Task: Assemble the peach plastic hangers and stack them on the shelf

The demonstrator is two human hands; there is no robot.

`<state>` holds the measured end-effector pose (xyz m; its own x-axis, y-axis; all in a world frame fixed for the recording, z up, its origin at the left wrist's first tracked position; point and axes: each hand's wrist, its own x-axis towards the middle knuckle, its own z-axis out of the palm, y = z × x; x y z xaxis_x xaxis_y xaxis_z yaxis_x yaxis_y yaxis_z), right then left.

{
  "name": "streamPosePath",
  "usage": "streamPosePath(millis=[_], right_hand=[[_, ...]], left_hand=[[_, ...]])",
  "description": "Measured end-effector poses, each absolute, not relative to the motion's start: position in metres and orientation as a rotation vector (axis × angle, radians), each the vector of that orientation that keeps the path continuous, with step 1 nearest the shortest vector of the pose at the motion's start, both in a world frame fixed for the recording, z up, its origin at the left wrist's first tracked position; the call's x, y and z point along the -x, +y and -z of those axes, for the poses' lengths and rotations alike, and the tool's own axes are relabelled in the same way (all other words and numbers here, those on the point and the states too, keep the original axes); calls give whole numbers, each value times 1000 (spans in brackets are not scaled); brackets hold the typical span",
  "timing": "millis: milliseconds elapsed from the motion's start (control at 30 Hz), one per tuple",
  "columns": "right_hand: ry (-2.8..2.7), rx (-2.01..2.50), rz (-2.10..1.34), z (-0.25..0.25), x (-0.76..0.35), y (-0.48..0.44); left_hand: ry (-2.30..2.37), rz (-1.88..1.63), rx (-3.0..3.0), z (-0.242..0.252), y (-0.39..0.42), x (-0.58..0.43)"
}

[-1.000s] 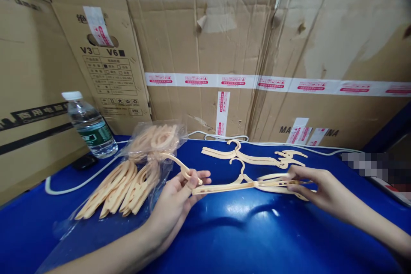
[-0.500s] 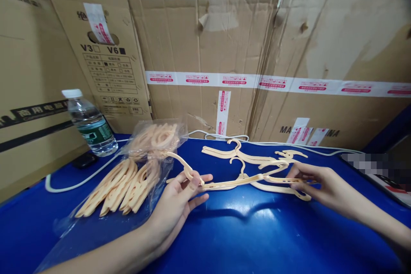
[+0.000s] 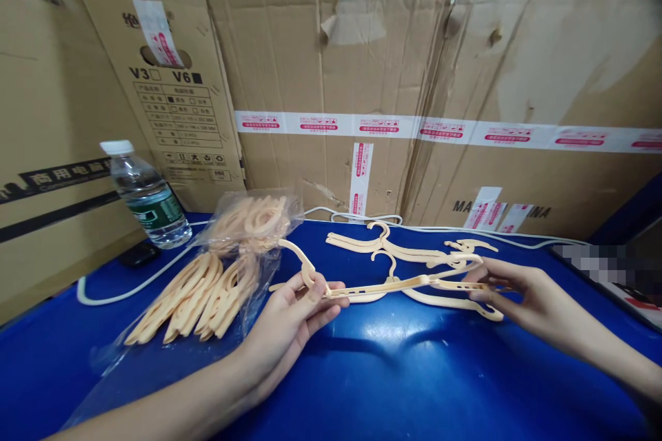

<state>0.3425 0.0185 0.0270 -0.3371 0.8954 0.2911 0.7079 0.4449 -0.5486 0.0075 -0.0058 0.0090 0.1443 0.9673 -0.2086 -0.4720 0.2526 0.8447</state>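
A cream plastic clothes hanger (image 3: pixel 384 286) is stretched between my two hands just above the blue surface. My left hand (image 3: pixel 297 317) pinches its left end between thumb and fingers, where a curved piece sticks up toward the bag. At the other end, my right hand (image 3: pixel 517 282) grips it with thumb and fingertips. Behind and beneath the held one lies another cream hanger (image 3: pixel 445 300), partly covered by it. Farther back a third hanger (image 3: pixel 356 244) rests flat, with a small hooked cream piece (image 3: pixel 473 246) at its right.
On the left, a clear plastic bag (image 3: pixel 282 210) wraps several more cream hangers (image 3: pixel 178 296). Beyond it stand a water bottle (image 3: pixel 155 210) and a small black object (image 3: pixel 138 254). A white cable (image 3: pixel 103 301) runs along the back. Cardboard boxes (image 3: pixel 321 62) wall the blue table (image 3: pixel 414 386).
Both hands keep their hold on the hanger. The fingers of my left hand have drawn closer together around its end, and the right hand has barely shifted.
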Motion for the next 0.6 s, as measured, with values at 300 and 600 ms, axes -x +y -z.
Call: streamPosePath(millis=[300, 600], right_hand=[[-2096, 1336, -436, -23, -340, 20], [-2093, 1351, -500, -16, -344, 20]], left_hand=[[830, -1167, -694, -11, -6, -7], [875, -1182, -661, -15, -7, -6]])
